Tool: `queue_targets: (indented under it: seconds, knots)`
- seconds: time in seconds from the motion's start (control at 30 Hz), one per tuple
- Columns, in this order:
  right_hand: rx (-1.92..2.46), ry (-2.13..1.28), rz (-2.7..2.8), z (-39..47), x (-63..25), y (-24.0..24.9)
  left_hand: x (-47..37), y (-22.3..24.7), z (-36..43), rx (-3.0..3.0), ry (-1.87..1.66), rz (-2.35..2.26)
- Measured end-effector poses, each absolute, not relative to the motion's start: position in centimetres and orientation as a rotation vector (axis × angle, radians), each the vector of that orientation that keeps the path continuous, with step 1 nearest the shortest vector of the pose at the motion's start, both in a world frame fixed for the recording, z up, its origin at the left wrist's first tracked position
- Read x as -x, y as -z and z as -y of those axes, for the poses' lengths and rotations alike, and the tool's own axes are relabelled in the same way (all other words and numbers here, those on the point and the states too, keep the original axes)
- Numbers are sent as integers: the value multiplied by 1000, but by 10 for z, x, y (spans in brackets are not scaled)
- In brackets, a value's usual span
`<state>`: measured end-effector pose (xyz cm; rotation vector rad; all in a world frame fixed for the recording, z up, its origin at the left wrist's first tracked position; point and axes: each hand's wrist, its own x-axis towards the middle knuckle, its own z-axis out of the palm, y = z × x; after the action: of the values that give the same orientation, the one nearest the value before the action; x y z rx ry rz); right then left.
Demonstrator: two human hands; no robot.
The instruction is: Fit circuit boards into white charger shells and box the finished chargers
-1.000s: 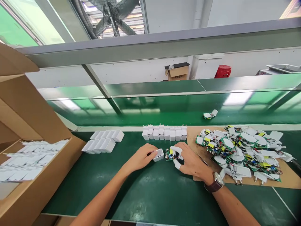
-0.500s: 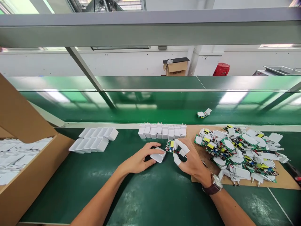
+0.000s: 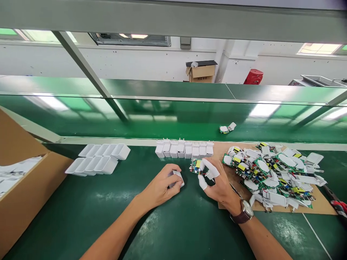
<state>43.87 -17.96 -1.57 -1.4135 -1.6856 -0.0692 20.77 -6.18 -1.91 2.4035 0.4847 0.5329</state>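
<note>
**Circuit board and shell, held apart over the bench**

Circuit board sits pinched in our right hand, fingers closed on it; two wear white cots. Just beside it, our left hand wraps shut around a white charger shell. We judge the fitting step in hand: the board needs lining up with the shell's opening. Behind stand finished chargers, empty shells, a parts pile.
</note>
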Motion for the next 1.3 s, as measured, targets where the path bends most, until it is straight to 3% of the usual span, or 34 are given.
queue_targets:
  seconds: [0.3,0.47,1.3]
  knots:
    - [1408,91,1670,183,-434,13,-211,40,62,-2302,-452,-581]
    - [1300,9,1743,187,-426,12,-213,49,58,-2264,-581,-594]
    - [1426,50,1881,189,-414,17,-218,52,61,-2380,-626,-492]
